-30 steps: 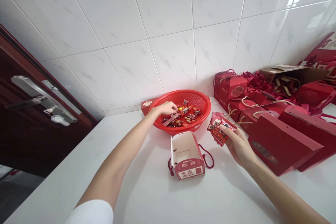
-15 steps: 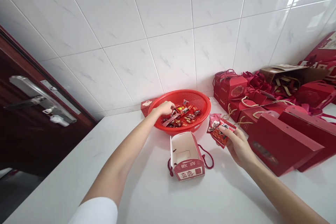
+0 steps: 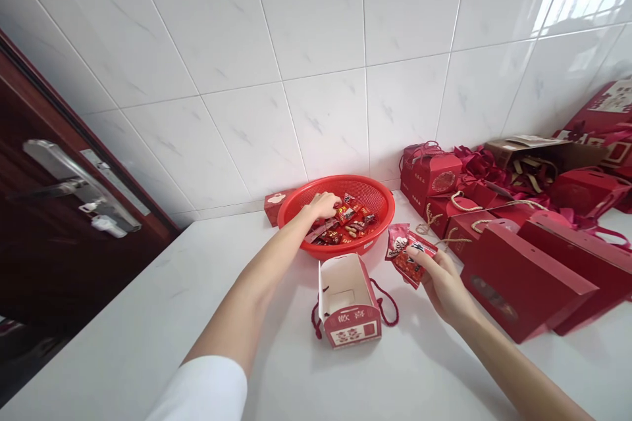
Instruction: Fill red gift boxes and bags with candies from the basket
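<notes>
My left hand (image 3: pixel 324 204) reaches down into a red plastic basket (image 3: pixel 386 204) of wrapped sweets (image 3: pixel 345 214). Its fingers are bent together among the wrappers, and whatever they grip is hidden. In my right hand (image 3: pixel 443 277), pinched under the thumb, are red and pink snack packets (image 3: pixel 409 262), held fanned out above the table. Between my arms, in front of the basket, stands an open-topped red and white gift box (image 3: pixel 353 327). Its dark red cord handles (image 3: pixel 390 306) hang out at both sides; the part of its inside that shows is white.
Red gift boxes (image 3: pixel 533 276) and a smaller box with cord (image 3: pixel 428 174) crowd the right side. Behind them lie red ribbons (image 3: pixel 478 168) and an open carton (image 3: pixel 567 152). A small red box (image 3: pixel 273 207) sits behind the basket, against the tiled wall (image 3: pixel 326 118). A door (image 3: pixel 64 210) is at left.
My left hand has moved slightly right inside the basket, over the sweets. My right hand still holds the packets, almost in the same place. The view has shifted a little.
</notes>
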A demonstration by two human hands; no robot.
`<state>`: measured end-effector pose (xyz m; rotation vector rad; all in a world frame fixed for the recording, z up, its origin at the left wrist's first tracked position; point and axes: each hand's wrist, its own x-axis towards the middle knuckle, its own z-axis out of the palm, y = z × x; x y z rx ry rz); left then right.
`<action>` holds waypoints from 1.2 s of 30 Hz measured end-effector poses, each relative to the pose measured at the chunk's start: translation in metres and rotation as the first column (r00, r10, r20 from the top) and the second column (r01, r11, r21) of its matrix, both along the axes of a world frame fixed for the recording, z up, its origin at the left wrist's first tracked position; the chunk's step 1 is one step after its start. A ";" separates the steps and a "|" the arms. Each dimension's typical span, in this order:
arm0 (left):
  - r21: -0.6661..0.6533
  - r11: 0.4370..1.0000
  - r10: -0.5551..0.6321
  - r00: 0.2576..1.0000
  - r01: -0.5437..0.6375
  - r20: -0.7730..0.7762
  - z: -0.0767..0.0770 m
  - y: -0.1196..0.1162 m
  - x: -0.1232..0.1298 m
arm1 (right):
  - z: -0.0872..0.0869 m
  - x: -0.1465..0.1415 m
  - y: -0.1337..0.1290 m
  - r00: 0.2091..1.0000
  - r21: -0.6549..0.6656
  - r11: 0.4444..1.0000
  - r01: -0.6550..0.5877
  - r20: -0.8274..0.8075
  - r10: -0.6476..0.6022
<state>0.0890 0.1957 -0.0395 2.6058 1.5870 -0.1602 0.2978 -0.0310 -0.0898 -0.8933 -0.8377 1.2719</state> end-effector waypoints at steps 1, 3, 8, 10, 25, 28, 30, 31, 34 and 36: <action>0.001 1.000 -0.021 1.000 0.021 0.015 0.001 0.001 0.006 | 0.001 0.000 0.000 1.000 0.000 1.000 0.000 0.002 0.000; -0.016 0.998 -0.067 0.997 0.068 0.036 0.003 0.002 0.023 | 0.001 -0.002 0.000 1.000 -0.006 1.000 0.005 0.006 -0.005; -0.134 0.977 -0.164 0.987 0.163 0.006 -0.001 -0.003 0.070 | 0.001 -0.004 0.001 0.999 0.025 1.000 0.009 0.031 -0.009; -0.178 0.968 -0.182 0.983 0.174 -0.029 -0.004 -0.009 0.081 | 0.001 -0.003 0.001 1.000 0.036 0.999 0.003 0.021 -0.004; -0.207 0.955 -0.192 0.975 0.213 0.115 0.011 -0.030 0.066 | 0.005 -0.001 -0.002 0.999 0.049 0.998 -0.033 -0.017 0.034; -0.202 0.950 -0.190 0.955 0.238 0.230 0.027 -0.038 0.041 | 0.006 0.000 -0.002 0.999 0.037 0.999 -0.039 -0.017 0.039; -0.217 0.946 -0.172 0.943 0.239 0.285 0.038 -0.046 0.019 | 0.006 0.000 -0.003 0.999 0.029 0.999 -0.045 -0.009 0.045; -0.229 0.944 -0.159 0.936 0.237 0.315 0.042 -0.052 0.008 | 0.005 0.000 -0.003 0.999 0.026 0.998 -0.048 -0.001 0.049; -0.309 0.906 -0.059 0.809 0.290 0.585 0.049 -0.076 -0.022 | 0.004 -0.001 -0.003 0.999 -0.004 1.000 -0.031 0.021 0.031; -0.347 0.870 0.062 0.621 0.350 0.782 0.048 -0.096 -0.036 | 0.006 -0.002 -0.004 0.999 -0.040 0.999 -0.001 0.041 0.002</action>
